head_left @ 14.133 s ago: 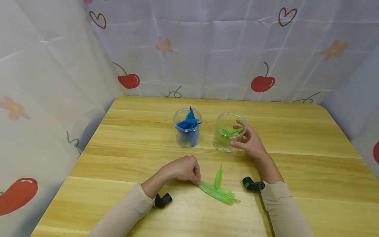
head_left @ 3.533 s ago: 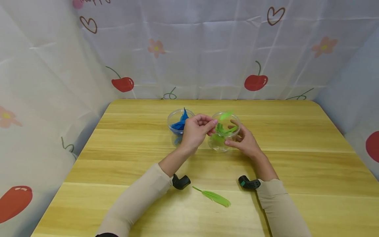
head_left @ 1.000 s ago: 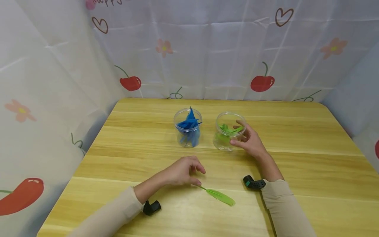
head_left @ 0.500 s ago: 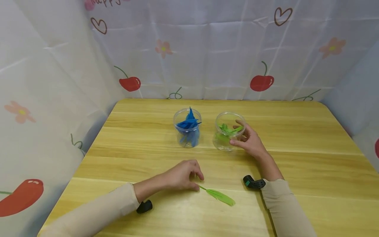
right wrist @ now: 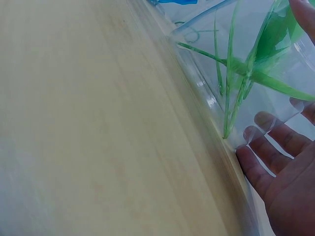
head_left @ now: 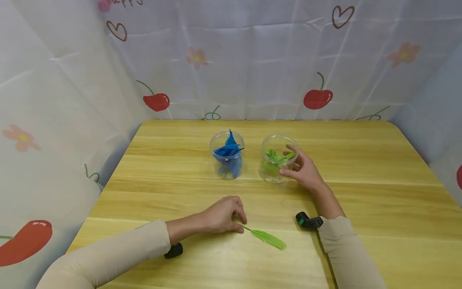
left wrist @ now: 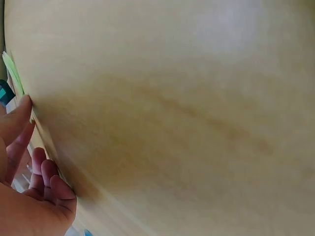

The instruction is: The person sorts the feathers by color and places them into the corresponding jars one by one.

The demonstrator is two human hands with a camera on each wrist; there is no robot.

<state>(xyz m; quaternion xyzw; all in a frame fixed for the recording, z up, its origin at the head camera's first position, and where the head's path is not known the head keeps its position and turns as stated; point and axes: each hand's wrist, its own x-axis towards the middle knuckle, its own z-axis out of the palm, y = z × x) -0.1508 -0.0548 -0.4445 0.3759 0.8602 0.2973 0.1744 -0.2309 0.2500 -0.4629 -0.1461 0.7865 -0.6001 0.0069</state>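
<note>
A loose green feather [head_left: 268,238] lies on the wooden table [head_left: 361,160] near the front. My left hand [head_left: 242,224] rests on the table with its thumb and forefinger tips at the feather's quill end, a small gap between them. In the left wrist view the left hand [left wrist: 24,162] lies low with one straight finger beside the feather's edge [left wrist: 12,73]. My right hand [head_left: 286,162] curls round a clear jar [head_left: 276,160] that holds green feathers. The right wrist view shows that jar [right wrist: 236,73] close up, with fingers [right wrist: 266,123] seen through its wall.
A second clear jar [head_left: 227,154] with blue feathers stands just left of the green one. Black wrist cameras [head_left: 308,220] sit on both forearms. Cloth printed with cherries and flowers [head_left: 252,60] walls in the table's back and sides.
The left hand came back from the green jar to the table. Over the last second it settled lower by the feather's quill. The right hand stayed on the jar.
</note>
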